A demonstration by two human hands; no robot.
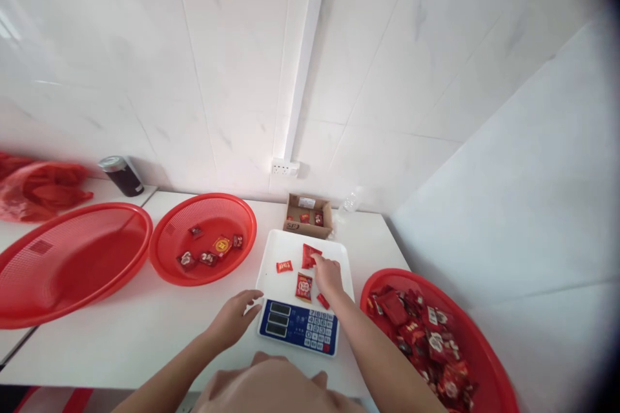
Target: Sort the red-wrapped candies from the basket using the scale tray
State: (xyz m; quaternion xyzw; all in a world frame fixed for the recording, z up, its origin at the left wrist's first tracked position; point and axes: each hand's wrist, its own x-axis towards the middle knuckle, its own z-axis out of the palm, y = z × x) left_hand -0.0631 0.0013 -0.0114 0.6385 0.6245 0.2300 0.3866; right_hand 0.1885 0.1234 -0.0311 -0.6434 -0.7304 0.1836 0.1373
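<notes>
A white scale with a blue keypad panel stands on the table. On its tray lie a small red packet, a larger patterned red packet, a tiny red packet and a plain red packet at the back. My right hand reaches over the tray, its fingertips on the plain red packet. Beside the scale's left edge, my left hand hovers with fingers apart and holds nothing.
Red baskets stand at far left, at left with several packets, and at right, full of packets. Behind the scale are a cardboard box and a clear bottle. A dark canister and red bags sit back left.
</notes>
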